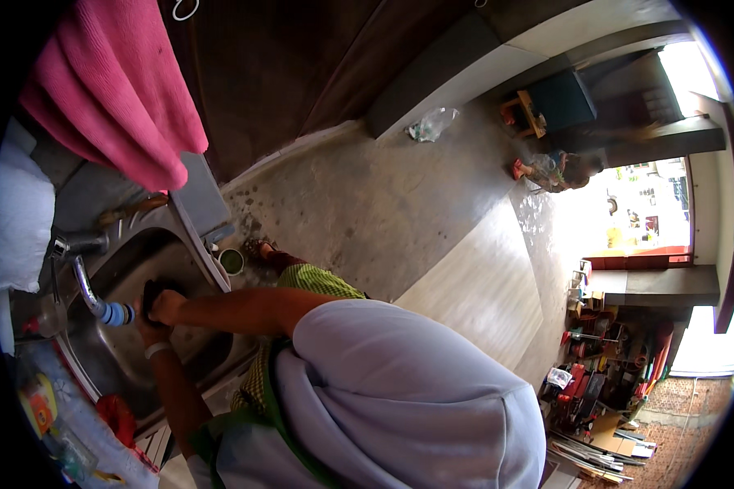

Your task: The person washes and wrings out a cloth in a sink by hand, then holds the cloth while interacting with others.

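Over the steel sink [110, 359], my two hands are close together by the end of the tap [90, 287], which has a blue fitting [119, 314] on its spout. Between them is a small black object [148, 298]; its kind is too dark to make out. My right hand [168, 308] has its fingers curled round it. My left hand [150, 332], with a light band at the wrist, closes on it from the other side, its fingers partly hidden.
A pink towel [118, 90] hangs beside the sink. A red bag or cloth [116, 420] and packets [41, 403] lie on the counter. A small green-filled tub [232, 261] stands on the floor by the sink. Farther off, a person [554, 169] crouches near a doorway, and tools [587, 375] are piled up.
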Demonstrator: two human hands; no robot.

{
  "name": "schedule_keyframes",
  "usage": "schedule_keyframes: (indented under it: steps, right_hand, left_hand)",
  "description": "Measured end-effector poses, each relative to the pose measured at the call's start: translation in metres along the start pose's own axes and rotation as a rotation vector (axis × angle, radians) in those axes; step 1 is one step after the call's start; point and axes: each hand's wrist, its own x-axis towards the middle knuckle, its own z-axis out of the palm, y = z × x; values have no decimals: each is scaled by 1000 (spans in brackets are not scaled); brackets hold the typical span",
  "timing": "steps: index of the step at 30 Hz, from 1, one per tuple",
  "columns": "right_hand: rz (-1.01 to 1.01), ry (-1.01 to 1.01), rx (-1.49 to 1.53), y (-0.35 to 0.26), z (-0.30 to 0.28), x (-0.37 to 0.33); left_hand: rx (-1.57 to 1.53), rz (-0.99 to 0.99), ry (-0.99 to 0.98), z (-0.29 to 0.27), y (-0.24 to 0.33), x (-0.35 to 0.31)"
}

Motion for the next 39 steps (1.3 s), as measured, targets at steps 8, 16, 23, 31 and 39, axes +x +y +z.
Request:
schedule_keyframes:
  steps: [8,16,23,31,39]
  right_hand:
    - [-226,-141,15,-15,-3,-14]
    - [158,306,248,-23,-19,-9]
    - [-344,186,-277,-21,-1,-32]
    - [-666,297,-143,-45,-25,-48]
    - [-592,241,-160,-53,-44,-49]
  left_hand:
    - [320,32,-130,-5,2,3]
    - [983,285,-365,-99,-4,53]
    - [-58,100,26,13,-24,-44]
    - [-21,113,-1,16,-35,-52]
    - [37,152,-32,7,-33,-57]
